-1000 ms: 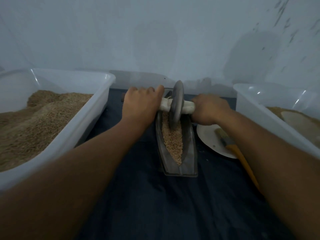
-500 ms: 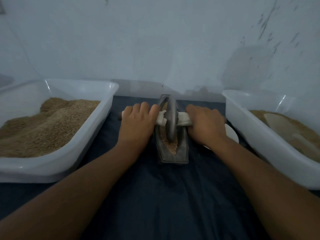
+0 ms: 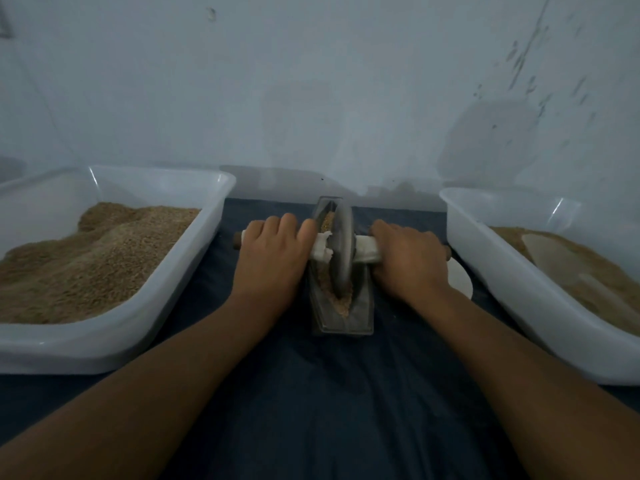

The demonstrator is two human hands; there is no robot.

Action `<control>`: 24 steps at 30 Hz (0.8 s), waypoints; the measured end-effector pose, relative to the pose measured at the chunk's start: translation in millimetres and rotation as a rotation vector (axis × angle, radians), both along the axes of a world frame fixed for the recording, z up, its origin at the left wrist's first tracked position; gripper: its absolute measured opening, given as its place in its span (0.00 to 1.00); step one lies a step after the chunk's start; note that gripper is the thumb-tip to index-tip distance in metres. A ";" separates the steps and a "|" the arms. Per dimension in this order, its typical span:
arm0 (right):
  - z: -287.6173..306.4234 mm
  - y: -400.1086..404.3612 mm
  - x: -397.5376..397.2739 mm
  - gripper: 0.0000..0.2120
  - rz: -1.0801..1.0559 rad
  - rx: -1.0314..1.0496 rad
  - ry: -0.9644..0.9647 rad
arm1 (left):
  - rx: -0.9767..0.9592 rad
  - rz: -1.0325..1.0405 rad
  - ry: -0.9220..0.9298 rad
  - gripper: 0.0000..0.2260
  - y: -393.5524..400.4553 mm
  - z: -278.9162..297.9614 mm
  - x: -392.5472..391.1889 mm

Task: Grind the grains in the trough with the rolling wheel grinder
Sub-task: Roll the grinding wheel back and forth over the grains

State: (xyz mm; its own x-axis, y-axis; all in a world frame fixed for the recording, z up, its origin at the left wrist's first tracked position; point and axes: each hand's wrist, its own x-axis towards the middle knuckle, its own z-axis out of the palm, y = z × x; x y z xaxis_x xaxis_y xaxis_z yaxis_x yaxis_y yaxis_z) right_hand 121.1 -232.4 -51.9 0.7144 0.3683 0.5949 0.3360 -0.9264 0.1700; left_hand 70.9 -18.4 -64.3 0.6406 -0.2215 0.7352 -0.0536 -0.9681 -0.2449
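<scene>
A narrow dark metal trough point(image 3: 360, 313) lies lengthwise on the dark cloth, with tan grains point(image 3: 341, 303) in its groove. The grey rolling wheel point(image 3: 343, 251) stands on edge in the trough's middle to near part. A cloth-wrapped axle handle point(image 3: 367, 252) runs through the wheel. My left hand point(image 3: 273, 251) grips the handle's left side. My right hand point(image 3: 408, 258) grips its right side. Both hands hide most of the handle.
A white tub point(image 3: 166, 327) of tan grain sits at the left. Another white tub point(image 3: 540, 306) with ground meal stands at the right. A white plate point(image 3: 462, 280) peeks out behind my right hand. A pale wall rises close behind.
The wheel has rolled from the trough's far end toward me, to the middle and near part. Both hands came back with it. The view has tilted up.
</scene>
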 end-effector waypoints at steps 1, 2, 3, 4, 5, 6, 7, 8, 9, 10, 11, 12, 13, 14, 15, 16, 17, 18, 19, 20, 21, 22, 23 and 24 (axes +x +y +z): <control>0.7 0.5 3.4 0.13 -0.022 -0.008 0.023 | 0.003 0.000 0.002 0.11 0.2 1.1 3.1; 1.3 1.1 7.0 0.12 -0.039 -0.010 0.049 | 0.005 0.001 0.007 0.10 0.4 2.1 6.7; 2.3 1.7 10.9 0.12 -0.051 -0.004 0.083 | 0.006 0.003 0.015 0.10 0.7 3.0 10.5; 3.8 2.2 15.0 0.11 -0.060 0.008 0.129 | 0.005 0.008 0.026 0.10 1.0 3.9 14.9; 6.2 3.1 19.2 0.10 -0.072 0.016 0.183 | 0.004 0.015 0.041 0.10 1.3 4.9 19.3; 9.3 4.1 23.5 0.08 -0.083 0.012 0.233 | 0.004 0.024 0.056 0.10 1.7 5.9 24.0; 12.9 5.4 27.8 0.07 -0.088 -0.006 0.271 | 0.002 0.033 0.071 0.10 2.1 7.0 28.8; 16.4 6.2 32.0 0.06 -0.089 -0.026 0.300 | -0.001 0.042 0.083 0.10 2.2 8.0 33.5; 19.6 6.7 36.5 0.06 -0.087 -0.042 0.331 | -0.004 0.049 0.094 0.10 2.3 8.9 38.0; 22.7 7.1 41.0 0.07 -0.087 -0.054 0.363 | -0.006 0.055 0.102 0.09 2.4 9.8 42.4; 25.5 7.5 44.9 0.08 -0.090 -0.063 0.397 | -0.006 0.059 0.105 0.08 2.5 10.8 46.6; 28.7 8.0 49.1 0.09 -0.095 -0.070 0.429 | -0.003 0.062 0.104 0.08 2.8 12.0 50.8; 31.7 8.7 53.1 0.08 -0.097 -0.079 0.463 | 0.002 0.065 0.104 0.07 3.6 12.7 54.5; 34.6 9.8 57.2 0.08 -0.096 -0.090 0.501 | 0.006 0.068 0.108 0.07 4.7 13.0 58.1; 38.0 11.1 61.1 0.09 -0.095 -0.105 0.541 | 0.010 0.072 0.113 0.09 5.7 13.6 61.8; 41.3 12.7 64.6 0.11 -0.095 -0.123 0.580 | 0.012 0.076 0.117 0.10 6.5 14.0 65.2; 44.4 14.3 68.1 0.12 -0.095 -0.146 0.616 | 0.013 0.076 0.118 0.12 6.8 14.7 68.5; 47.5 15.9 71.2 0.13 -0.095 -0.169 0.649 | 0.011 0.073 0.120 0.12 7.0 15.5 71.8; 50.0 17.5 73.7 0.14 -0.093 -0.187 0.682 | 0.009 0.070 0.127 0.12 7.2 16.5 74.7; 51.6 18.5 75.7 0.15 -0.088 -0.197 0.708 | 0.009 0.068 0.134 0.11 7.7 17.5 77.2; 52.3 19.0 76.9 0.15 -0.083 -0.203 0.723 | 0.009 0.069 0.139 0.10 7.8 18.1 79.2; 52.4 18.7 77.4 0.14 -0.079 -0.200 0.727 | 0.011 0.069 0.144 0.09 7.6 18.5 80.3; 51.5 17.8 77.5 0.13 -0.080 -0.187 0.722 | 0.012 0.067 0.145 0.08 7.5 18.6 80.4; 50.2 16.8 77.4 0.13 -0.083 -0.168 0.707 | 0.013 0.067 0.142 0.07 7.2 18.1 79.5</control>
State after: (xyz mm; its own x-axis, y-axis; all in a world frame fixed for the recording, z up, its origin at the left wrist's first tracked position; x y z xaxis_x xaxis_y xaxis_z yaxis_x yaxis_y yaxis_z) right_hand 198.5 -215.6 -1.7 0.9365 0.3419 -0.0787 0.3478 -0.9341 0.0810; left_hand 150.4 -11.2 -46.3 0.7514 -0.1834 0.6339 -0.0239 -0.9675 -0.2516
